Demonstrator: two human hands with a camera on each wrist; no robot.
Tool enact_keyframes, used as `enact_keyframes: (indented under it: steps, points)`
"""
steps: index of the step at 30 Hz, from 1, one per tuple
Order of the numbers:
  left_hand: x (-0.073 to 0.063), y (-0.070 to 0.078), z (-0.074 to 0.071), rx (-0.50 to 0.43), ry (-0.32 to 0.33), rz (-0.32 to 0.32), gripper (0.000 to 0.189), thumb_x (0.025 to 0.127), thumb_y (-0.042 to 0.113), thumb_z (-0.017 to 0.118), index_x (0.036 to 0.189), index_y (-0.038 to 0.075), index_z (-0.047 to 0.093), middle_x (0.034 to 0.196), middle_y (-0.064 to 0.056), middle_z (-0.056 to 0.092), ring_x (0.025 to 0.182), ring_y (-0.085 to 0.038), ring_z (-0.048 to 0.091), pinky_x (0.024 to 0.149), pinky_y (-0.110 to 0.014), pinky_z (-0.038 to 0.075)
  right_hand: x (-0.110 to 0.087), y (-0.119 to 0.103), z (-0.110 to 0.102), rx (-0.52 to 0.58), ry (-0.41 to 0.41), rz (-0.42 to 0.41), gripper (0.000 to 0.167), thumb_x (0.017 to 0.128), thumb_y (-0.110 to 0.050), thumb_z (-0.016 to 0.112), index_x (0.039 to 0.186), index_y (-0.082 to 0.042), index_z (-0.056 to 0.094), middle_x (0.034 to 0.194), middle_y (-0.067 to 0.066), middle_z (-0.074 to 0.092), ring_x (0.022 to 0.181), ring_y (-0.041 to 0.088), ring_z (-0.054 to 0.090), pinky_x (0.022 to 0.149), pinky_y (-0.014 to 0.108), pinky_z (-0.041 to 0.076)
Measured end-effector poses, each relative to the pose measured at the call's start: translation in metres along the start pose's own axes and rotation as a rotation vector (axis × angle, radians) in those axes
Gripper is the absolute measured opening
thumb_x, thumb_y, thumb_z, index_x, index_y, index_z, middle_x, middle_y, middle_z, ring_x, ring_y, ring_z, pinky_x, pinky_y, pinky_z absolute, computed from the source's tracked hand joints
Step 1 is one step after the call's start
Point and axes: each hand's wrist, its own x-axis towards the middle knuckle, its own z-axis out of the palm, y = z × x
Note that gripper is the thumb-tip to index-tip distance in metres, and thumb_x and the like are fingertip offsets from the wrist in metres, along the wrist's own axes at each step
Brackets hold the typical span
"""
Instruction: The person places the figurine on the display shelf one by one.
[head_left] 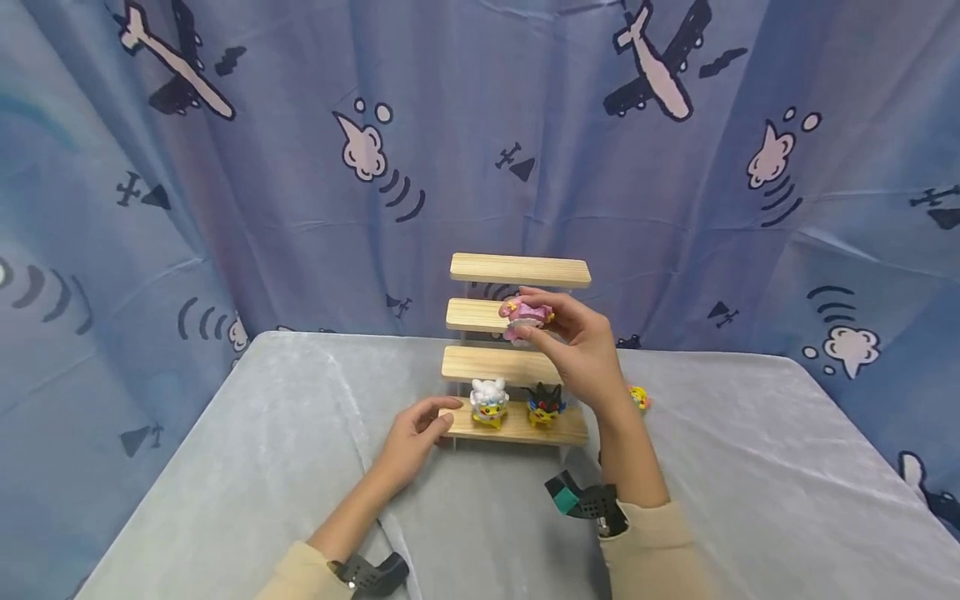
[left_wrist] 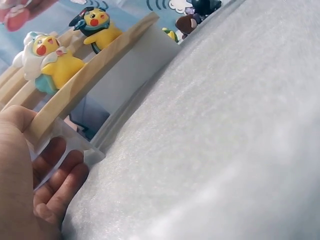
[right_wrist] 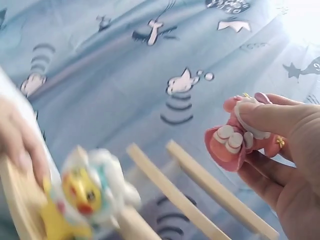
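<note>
The pink figurine (head_left: 525, 315) has a glossy pink body, white sections and small yellow accents; in the right wrist view, a flared pink rim surrounds a peach area bearing two rounded white shapes outlined in red. Its exact orientation is difficult to confirm, because the fingers cover part of it. The right hand (head_left: 577, 342) pinches the figurine between thumb and fingers, with the thumb on the white section. The figurine is raised, overlapping the right part of the second board from the top of the four-tier wooden rack (head_left: 519, 268) in the head view. The left hand (head_left: 412, 437), lower and to the left of the figurine, grips the left end of the lowest board. A white-hooded figurine (head_left: 488, 402) and a black-hooded figurine (head_left: 543, 406) stand on that board. The rack stands on the tabletop (head_left: 300, 417).
</note>
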Motion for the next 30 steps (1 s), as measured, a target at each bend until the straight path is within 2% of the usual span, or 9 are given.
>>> enact_keyframes:
  steps: [5,10,15,19,27,30]
  points:
    - [0.001,-0.001,0.003,-0.001,-0.022,0.001,0.024,0.1,0.014,0.061,0.12,0.004,0.069,0.127,-0.016,0.068,0.085,-0.005,0.064,0.075,-0.026,0.059,-0.001,0.003,0.011,0.076,-0.01,0.018,0.036,0.09,0.001,0.072,0.125,-0.003,0.067,0.133,0.016,0.065,0.105,0.003,0.067,0.086,0.017,0.057]
    - [0.0,-0.002,0.001,0.013,0.005,-0.002,0.022,0.1,0.012,0.061,0.119,0.006,0.07,0.125,-0.014,0.069,0.085,-0.005,0.064,0.074,-0.025,0.058,-0.001,0.012,0.018,0.092,-0.043,0.034,0.035,0.089,0.001,0.073,0.124,-0.001,0.067,0.137,0.016,0.063,0.117,0.005,0.064,0.088,0.016,0.057]
    - [0.0,-0.002,-0.002,0.015,-0.001,0.005,0.023,0.1,0.014,0.062,0.12,0.006,0.07,0.125,-0.016,0.068,0.085,-0.005,0.063,0.074,-0.026,0.059,0.0,0.022,0.025,-0.005,-0.051,0.068,0.032,0.089,-0.003,0.075,0.12,-0.005,0.069,0.135,0.012,0.066,0.115,0.013,0.064,0.09,0.015,0.054]
    - [0.0,-0.002,-0.002,0.021,-0.003,-0.01,0.022,0.1,0.014,0.061,0.119,0.007,0.07,0.124,-0.014,0.069,0.085,-0.007,0.063,0.074,-0.026,0.059,-0.001,0.027,0.03,-0.078,-0.072,0.101,0.032,0.088,-0.004,0.076,0.12,-0.008,0.07,0.129,0.01,0.069,0.104,0.017,0.063,0.088,0.016,0.054]
    - [0.001,0.0,-0.002,0.013,-0.003,-0.008,0.023,0.1,0.013,0.061,0.12,0.006,0.07,0.123,-0.015,0.069,0.085,-0.006,0.063,0.074,-0.026,0.058,-0.001,0.027,0.033,-0.157,-0.127,0.121,0.031,0.089,-0.009,0.076,0.12,-0.011,0.07,0.122,0.008,0.071,0.105,0.022,0.068,0.09,0.039,0.06]
    - [0.001,0.001,-0.002,0.017,-0.004,-0.008,0.023,0.1,0.012,0.061,0.12,0.006,0.07,0.124,-0.015,0.069,0.085,-0.006,0.063,0.074,-0.026,0.058,0.0,0.028,0.035,-0.19,-0.148,0.128,0.03,0.089,-0.011,0.077,0.117,-0.013,0.07,0.12,0.007,0.072,0.106,0.023,0.069,0.091,0.041,0.06]
